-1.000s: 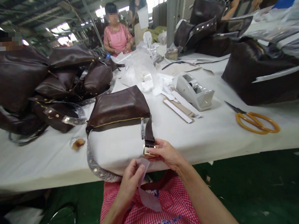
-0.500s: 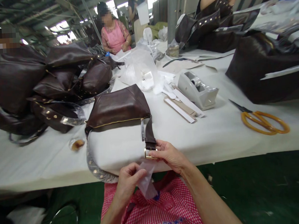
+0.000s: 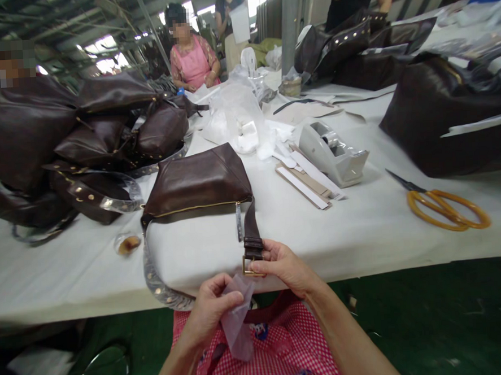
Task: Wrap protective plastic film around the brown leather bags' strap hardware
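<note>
A dark brown leather handbag lies on the white-covered table, its gold zipper towards me. From its right end a short strap runs down to a gold buckle. My right hand pinches that buckle between thumb and fingers at the table's edge. Just left of it, my left hand is closed on a thin translucent plastic sheet, which hangs over my red checked apron. The studded strap, wrapped in clear plastic, curves from the bag's left end down to the table edge, partly behind my left hand.
Brown bags are heaped at left. A tape dispenser, card strips and orange-handled scissors lie to the right, with another large bag beyond. Crumpled plastic sits mid-table. A person in pink stands behind.
My right hand has lowered slightly with the buckle. The plastic sheet in my left hand has shifted a little down and left, hanging lower.
</note>
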A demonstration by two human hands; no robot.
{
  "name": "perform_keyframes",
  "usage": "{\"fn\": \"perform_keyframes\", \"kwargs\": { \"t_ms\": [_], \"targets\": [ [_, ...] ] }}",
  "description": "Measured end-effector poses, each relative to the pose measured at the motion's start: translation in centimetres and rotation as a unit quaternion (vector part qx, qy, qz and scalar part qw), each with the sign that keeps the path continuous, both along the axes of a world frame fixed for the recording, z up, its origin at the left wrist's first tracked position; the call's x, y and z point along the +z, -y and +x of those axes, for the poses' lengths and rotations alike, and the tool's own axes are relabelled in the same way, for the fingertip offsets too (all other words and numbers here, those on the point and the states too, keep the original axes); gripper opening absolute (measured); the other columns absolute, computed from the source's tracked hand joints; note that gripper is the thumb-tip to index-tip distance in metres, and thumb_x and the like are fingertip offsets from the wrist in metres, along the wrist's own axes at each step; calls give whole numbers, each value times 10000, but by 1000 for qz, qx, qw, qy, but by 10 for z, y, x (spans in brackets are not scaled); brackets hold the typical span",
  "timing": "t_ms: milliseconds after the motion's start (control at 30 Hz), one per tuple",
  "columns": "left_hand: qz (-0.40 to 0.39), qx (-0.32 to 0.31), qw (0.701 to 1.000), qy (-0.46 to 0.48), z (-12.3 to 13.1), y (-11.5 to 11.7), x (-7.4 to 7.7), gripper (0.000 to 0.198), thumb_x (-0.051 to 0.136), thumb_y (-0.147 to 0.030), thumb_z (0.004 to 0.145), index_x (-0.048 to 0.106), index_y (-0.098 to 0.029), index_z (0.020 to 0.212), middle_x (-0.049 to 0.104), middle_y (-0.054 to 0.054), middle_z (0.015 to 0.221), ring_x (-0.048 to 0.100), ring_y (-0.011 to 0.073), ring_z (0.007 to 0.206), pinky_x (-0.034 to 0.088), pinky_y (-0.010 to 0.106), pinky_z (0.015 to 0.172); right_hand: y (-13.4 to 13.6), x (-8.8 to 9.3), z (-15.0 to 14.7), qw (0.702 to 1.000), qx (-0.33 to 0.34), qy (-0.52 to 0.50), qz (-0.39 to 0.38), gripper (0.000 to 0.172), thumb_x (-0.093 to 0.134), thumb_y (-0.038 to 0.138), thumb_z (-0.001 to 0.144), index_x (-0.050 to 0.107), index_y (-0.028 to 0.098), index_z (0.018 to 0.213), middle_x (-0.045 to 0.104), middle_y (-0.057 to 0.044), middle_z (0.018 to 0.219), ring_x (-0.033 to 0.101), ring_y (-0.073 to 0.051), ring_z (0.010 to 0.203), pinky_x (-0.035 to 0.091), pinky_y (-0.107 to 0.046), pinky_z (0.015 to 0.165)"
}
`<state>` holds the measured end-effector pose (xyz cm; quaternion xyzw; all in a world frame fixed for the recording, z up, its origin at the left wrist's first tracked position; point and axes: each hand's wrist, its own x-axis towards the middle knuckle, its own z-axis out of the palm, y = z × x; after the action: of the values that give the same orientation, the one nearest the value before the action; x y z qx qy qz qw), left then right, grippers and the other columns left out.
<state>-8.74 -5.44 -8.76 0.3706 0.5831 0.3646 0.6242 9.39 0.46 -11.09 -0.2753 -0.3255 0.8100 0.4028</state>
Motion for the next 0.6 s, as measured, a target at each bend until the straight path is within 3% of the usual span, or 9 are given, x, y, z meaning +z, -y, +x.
{"fn": "perform_keyframes", "kwargs": {
  "t_ms": [200, 600],
  "targets": [
    [-15, -16, 1000, -6, 0, -2, 1, 288, 771, -312, 563, 533, -155, 601, 527, -44, 583, 426, 81, 534, 313, 196, 524, 1, 1, 0, 1000, 5, -4, 1, 493, 846, 253, 594, 664, 188, 1048, 737, -35, 914, 683, -168, 780, 544, -299, 743],
    [-19, -8, 1000, -10, 6, -4, -2, 231, 762, -312, 584, 632, -134, 654, 609, -20, 613, 489, 94, 547, 361, 200, 543, 0, 1, -2, 1000, 0, 8, 3, 459, 846, 237, 586, 667, 181, 1004, 717, -1, 812, 645, -131, 701, 491, -233, 642]
  ]
}}
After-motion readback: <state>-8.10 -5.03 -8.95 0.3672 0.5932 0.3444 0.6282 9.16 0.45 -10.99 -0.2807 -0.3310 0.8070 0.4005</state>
